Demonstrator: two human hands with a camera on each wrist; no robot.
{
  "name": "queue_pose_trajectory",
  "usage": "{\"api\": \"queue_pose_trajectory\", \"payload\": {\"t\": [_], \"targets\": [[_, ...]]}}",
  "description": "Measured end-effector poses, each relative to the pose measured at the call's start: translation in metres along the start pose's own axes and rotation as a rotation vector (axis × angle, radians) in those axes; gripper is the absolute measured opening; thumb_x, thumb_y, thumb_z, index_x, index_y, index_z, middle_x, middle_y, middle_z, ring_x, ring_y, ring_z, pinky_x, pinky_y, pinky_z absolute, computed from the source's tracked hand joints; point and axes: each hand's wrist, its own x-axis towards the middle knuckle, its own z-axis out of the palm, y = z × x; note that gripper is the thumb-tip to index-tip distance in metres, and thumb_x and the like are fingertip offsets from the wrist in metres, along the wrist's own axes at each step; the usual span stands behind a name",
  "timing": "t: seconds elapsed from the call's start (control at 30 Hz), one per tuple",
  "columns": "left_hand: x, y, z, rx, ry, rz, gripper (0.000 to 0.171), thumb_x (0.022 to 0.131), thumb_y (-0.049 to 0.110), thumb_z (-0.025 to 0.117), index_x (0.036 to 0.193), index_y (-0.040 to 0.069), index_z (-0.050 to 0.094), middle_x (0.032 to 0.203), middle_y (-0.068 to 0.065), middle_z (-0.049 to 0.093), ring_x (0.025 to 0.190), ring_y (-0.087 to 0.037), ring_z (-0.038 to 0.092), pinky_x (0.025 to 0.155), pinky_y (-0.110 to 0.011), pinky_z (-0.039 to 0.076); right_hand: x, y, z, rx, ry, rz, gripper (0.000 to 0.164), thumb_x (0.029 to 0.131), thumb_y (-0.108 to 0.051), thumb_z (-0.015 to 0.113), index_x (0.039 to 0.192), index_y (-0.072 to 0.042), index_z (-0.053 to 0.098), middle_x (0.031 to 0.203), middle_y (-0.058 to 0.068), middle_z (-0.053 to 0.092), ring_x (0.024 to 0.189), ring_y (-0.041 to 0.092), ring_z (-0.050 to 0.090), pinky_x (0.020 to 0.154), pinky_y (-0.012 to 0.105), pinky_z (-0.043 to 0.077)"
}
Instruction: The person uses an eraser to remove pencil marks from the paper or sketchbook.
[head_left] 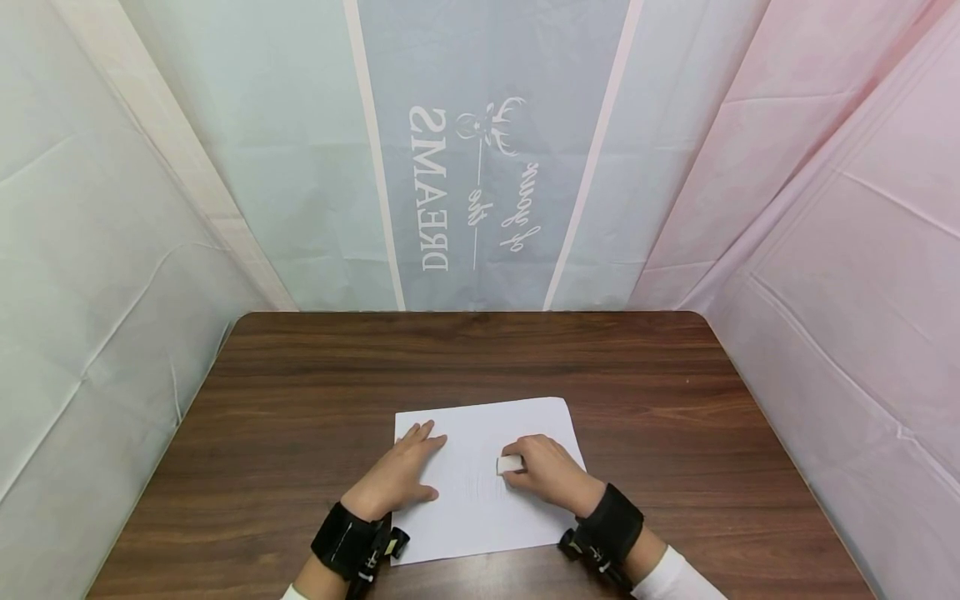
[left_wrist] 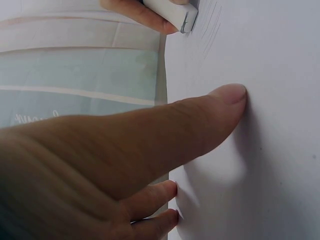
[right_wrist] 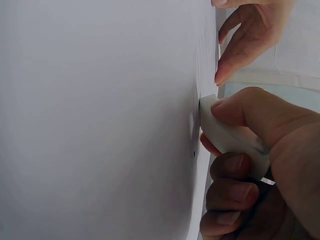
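Observation:
A white sheet of paper (head_left: 487,529) lies on the brown table, with faint thin pencil lines (head_left: 483,486) near its middle. My left hand (head_left: 397,477) rests on the sheet's left side, fingers spread and thumb extended. In the left wrist view its thumb (left_wrist: 200,117) lies over the paper, with the fingertips touching down beyond it. On the right, my right hand (head_left: 553,473) grips a white eraser (head_left: 509,465) between thumb and curled fingers. One end of the eraser (right_wrist: 225,132) meets the paper, right beside the pencil lines, and a dark smudge marks that end.
The wooden table (head_left: 300,375) extends around the sheet on all sides. Behind it hangs a pale curtain (head_left: 495,50) with mirrored lettering, and fabric walls stand at the left and right. Each wrist wears a black strap (head_left: 611,523) with a small camera.

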Motion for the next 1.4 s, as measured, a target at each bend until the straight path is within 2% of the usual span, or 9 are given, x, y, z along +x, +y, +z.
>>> {"api": "queue_pose_trajectory", "payload": {"t": [0.33, 0.87, 1.13, 1.4], "targets": [[0.0004, 0.0015, -0.0020, 0.009, 0.002, 0.007, 0.076, 0.073, 0.010, 0.089, 0.141, -0.001, 0.056, 0.159, -0.028, 0.036, 0.150, -0.048, 0.030, 0.120, -0.064, 0.029, -0.0011, 0.0003, -0.0006, 0.001, 0.001, 0.015, 0.024, 0.085, -0.018, 0.079, 0.106, -0.006, 0.078, 0.099, 0.005, 0.078, 0.089, 0.015, 0.071, 0.072, 0.030, 0.055], [0.0002, -0.0010, 0.0010, -0.004, -0.003, -0.018, 0.077, 0.072, 0.012, 0.090, 0.141, 0.001, 0.057, 0.160, -0.026, 0.036, 0.152, -0.045, 0.029, 0.121, -0.063, 0.028, -0.0035, 0.0020, -0.0014, 0.005, -0.012, 0.039, 0.025, 0.085, -0.018, 0.079, 0.107, -0.006, 0.078, 0.100, 0.006, 0.077, 0.092, 0.019, 0.072, 0.073, 0.031, 0.057], [0.0004, -0.0013, 0.0009, 0.001, -0.002, -0.010, 0.077, 0.072, 0.012, 0.090, 0.141, 0.000, 0.057, 0.160, -0.026, 0.037, 0.151, -0.046, 0.030, 0.121, -0.063, 0.029, -0.0045, 0.0031, -0.0023, 0.007, -0.008, 0.039, 0.025, 0.085, -0.018, 0.079, 0.107, -0.006, 0.078, 0.099, 0.005, 0.077, 0.088, 0.016, 0.071, 0.069, 0.027, 0.053], [0.0005, -0.0003, 0.0003, 0.006, 0.000, -0.010, 0.077, 0.072, 0.012, 0.090, 0.140, 0.000, 0.058, 0.160, -0.026, 0.037, 0.151, -0.046, 0.030, 0.120, -0.064, 0.029, -0.0057, 0.0031, -0.0031, 0.010, -0.006, 0.041, 0.025, 0.085, -0.018, 0.079, 0.107, -0.006, 0.078, 0.100, 0.006, 0.078, 0.090, 0.018, 0.072, 0.071, 0.029, 0.056]]}}
